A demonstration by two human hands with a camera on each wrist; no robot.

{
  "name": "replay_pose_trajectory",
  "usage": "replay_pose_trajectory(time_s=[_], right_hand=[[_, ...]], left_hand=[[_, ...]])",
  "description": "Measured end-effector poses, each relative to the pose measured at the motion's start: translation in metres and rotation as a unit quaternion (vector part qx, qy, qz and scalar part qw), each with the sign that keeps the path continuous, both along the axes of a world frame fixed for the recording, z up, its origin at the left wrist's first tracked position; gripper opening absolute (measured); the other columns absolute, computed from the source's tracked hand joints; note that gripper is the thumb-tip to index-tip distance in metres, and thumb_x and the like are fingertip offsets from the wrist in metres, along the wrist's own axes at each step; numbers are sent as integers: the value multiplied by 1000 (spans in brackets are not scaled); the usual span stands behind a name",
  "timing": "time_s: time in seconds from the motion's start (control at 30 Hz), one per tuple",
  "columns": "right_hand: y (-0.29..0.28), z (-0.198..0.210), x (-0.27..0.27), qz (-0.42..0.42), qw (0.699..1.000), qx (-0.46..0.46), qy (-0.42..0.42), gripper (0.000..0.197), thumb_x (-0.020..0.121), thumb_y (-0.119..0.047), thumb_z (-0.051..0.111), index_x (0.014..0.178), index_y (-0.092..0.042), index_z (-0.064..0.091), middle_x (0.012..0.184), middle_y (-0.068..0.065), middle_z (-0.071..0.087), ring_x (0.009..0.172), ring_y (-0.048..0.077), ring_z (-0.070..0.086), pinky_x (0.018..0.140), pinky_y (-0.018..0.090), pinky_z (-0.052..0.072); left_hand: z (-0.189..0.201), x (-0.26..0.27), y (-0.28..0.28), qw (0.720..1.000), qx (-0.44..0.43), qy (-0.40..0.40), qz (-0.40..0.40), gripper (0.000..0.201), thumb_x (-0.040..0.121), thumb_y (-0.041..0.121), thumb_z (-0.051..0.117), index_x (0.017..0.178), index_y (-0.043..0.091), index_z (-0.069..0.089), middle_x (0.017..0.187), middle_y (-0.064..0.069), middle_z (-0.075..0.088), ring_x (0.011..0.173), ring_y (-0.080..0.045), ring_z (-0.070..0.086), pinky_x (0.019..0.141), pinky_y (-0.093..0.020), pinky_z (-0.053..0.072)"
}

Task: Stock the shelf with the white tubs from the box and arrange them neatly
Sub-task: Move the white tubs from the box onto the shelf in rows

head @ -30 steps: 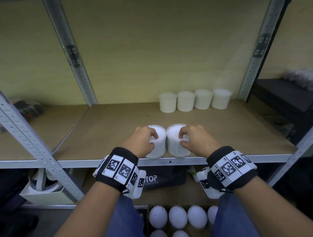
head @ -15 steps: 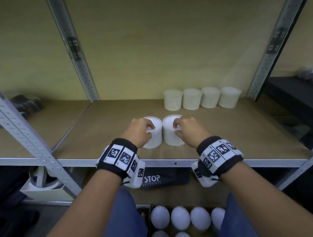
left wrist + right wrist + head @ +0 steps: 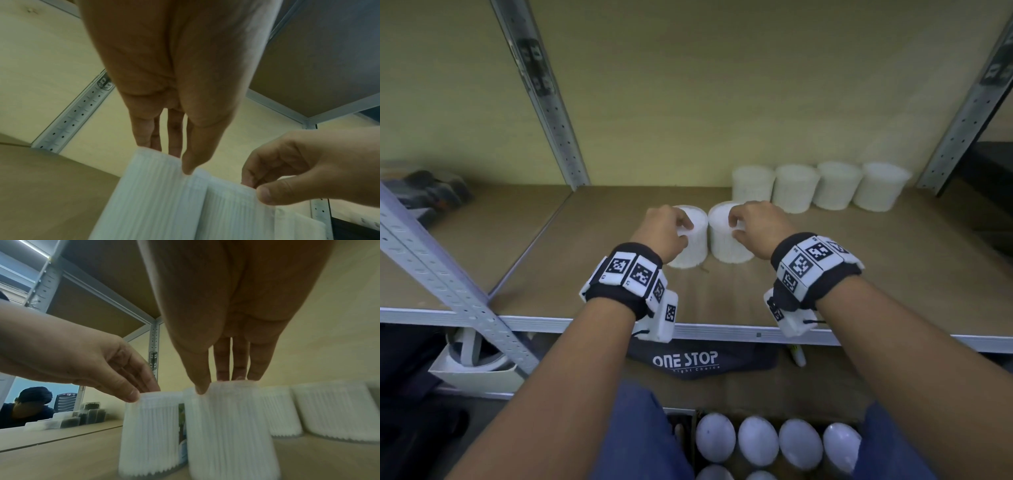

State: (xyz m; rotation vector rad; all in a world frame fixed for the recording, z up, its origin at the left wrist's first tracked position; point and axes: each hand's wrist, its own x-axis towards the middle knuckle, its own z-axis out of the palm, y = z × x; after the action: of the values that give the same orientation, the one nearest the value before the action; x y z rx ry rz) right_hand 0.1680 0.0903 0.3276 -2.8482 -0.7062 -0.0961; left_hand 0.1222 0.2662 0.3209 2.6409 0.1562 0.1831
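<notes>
Two white ribbed plastic tubs (image 3: 690,240) (image 3: 726,240) stand side by side on the brown wooden shelf (image 3: 739,294). The left hand (image 3: 664,231) pinches one top rim with curled fingers (image 3: 131,394), the right hand (image 3: 760,226) the other. Four more white tubs (image 3: 822,186) (a neat row) stand behind.

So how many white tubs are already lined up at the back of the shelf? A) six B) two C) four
C, four tubs in the back row stand side by side against the wall, behind the two that the left hand and right hand grip.
</notes>
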Motion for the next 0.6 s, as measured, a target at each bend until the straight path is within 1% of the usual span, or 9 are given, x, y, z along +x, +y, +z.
replay_pose_trajectory(time_s=[0.07,0.17,0.27,0.37,0.5,0.6], right_hand=[[4,-1,7,0,1000,2,-1,24,92,-18,54,114,-15,62,119,8,62,108,28,58,77,27,38],[11,0,17,1,1000,4,-1,24,92,-19,53,114,-14,62,119,9,62,109,29,57,77,27,38],[17,-1,29,7,1000,9,6,25,92,-19,54,115,-13,61,119,10,62,109,29,57,83,29,42],[24,-2,43,3,1000,26,15,25,92,-19,54,115,-13,62,119,10,62,107,28,58,82,27,42],[36,-6,61,-1,999,38,12,26,93,-19,53,117,-13,61,121,9,62,109,28,58,87,29,43],[44,-9,75,-3,999,44,6,26,93,-20,53,117,-13,61,122,9,62,110,28,58,87,29,43]], left_hand=[[-1,7,4,1000,-3,-3,-1,30,86,7,61,114,14,67,126,-6,63,117,-19,58,90,-19,38],[-2,18,9,1000,-6,-4,4,30,86,5,61,114,12,67,126,-7,62,117,-20,59,94,-22,41],[-4,29,14,1000,-1,-10,10,31,86,5,60,115,13,67,127,-7,63,117,-20,58,98,-26,44],[-6,41,21,1000,-9,-12,15,31,87,6,59,116,13,67,128,-7,62,118,-20,58,97,-25,43],[-8,61,31,1000,-14,-14,17,31,88,7,58,117,13,66,129,-7,61,119,-20,58,98,-24,42],[-10,77,39,1000,-19,-18,16,30,87,7,59,116,12,67,129,-7,61,118,-20,57,97,-22,41]])
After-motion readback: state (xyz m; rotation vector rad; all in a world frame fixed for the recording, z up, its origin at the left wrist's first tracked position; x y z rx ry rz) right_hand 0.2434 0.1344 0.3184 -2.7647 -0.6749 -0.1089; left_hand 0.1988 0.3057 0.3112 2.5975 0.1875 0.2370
